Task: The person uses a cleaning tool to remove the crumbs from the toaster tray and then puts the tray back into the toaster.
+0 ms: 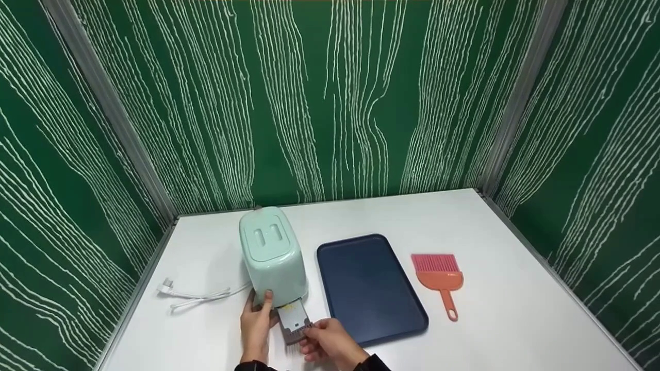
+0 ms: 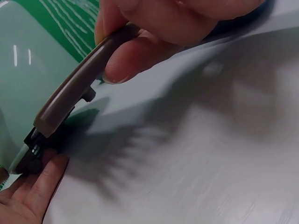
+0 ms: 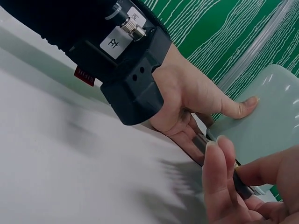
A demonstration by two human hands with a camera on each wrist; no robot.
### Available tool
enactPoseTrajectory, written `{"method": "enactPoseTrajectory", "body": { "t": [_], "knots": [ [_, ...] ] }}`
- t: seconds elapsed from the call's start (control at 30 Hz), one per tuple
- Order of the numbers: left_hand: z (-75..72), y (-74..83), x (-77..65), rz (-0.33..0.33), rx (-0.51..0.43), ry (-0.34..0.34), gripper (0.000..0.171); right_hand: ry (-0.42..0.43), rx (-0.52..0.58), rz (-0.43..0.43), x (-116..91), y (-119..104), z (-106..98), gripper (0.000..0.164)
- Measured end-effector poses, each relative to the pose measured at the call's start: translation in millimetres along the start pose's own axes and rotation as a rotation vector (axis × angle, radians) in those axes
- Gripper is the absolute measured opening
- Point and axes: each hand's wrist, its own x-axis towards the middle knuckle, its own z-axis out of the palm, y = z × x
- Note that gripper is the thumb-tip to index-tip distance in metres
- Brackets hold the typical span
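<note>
A mint-green toaster (image 1: 278, 273) with a lid on top stands left of centre on the white table. My left hand (image 1: 255, 327) grips its near lower corner, thumb up on the wall and fingers under the base in the left wrist view. From the toaster's near end a crumb tray (image 1: 295, 315) sticks partway out, grey metal with a brown end and some yellow crumbs on it. My right hand (image 1: 332, 340) pinches the tray's brown end between thumb and fingers. In the left wrist view that brown end (image 2: 77, 88) slants up above the table, casting a comb-like shadow.
Right of the toaster lies a dark blue tray (image 1: 366, 288). Farther right sits an orange dustpan (image 1: 439, 280) with a pink-bristled brush (image 1: 435, 263). A white power cord (image 1: 206, 296) with its plug lies left of the toaster. Green white-streaked walls (image 1: 350, 103) enclose the table.
</note>
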Motion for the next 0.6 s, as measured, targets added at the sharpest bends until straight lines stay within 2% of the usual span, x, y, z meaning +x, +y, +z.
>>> {"method": "enactPoseTrajectory", "body": {
  "t": [0.13,0.4,0.6],
  "knots": [
    [0.4,0.1,0.4,-0.009,0.024,0.012,0.109,-0.038,-0.001,0.024,-5,-1,-5,0.01],
    [0.1,-1.4,-0.9,0.013,-0.018,0.005,0.103,-0.098,-0.059,0.053,-12,-3,-17,0.012],
    [0.4,-1.0,-0.9,0.027,-0.023,0.004,0.102,-0.112,-0.033,0.05,-16,-3,-21,0.012]
  ]
}}
